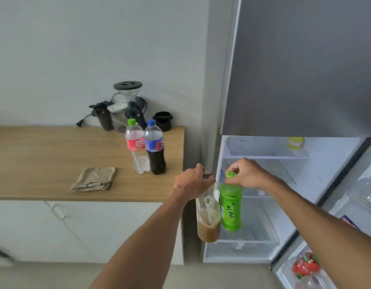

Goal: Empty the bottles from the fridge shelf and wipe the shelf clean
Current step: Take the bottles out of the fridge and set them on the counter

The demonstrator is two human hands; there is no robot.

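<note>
My left hand [191, 181] grips the neck of a clear bottle [208, 217] with brown liquid at its bottom, hanging in the air just left of the open fridge. My right hand [248, 174] holds a green tea bottle [231, 207] by its green cap, right beside the clear bottle, in front of the fridge shelf [261, 197]. On the wooden counter [45, 155] stand a pink-label bottle [136, 146] and a dark cola bottle [155, 147]. A folded beige cloth [95, 178] lies on the counter to their left.
A coffee grinder [128, 101], dark cups and a plug cord stand at the counter's back by the wall. A yellow-lidded jar [295, 142] sits on the upper fridge shelf. The open fridge door [336, 236] at right holds packaged food. White cabinets sit under the counter.
</note>
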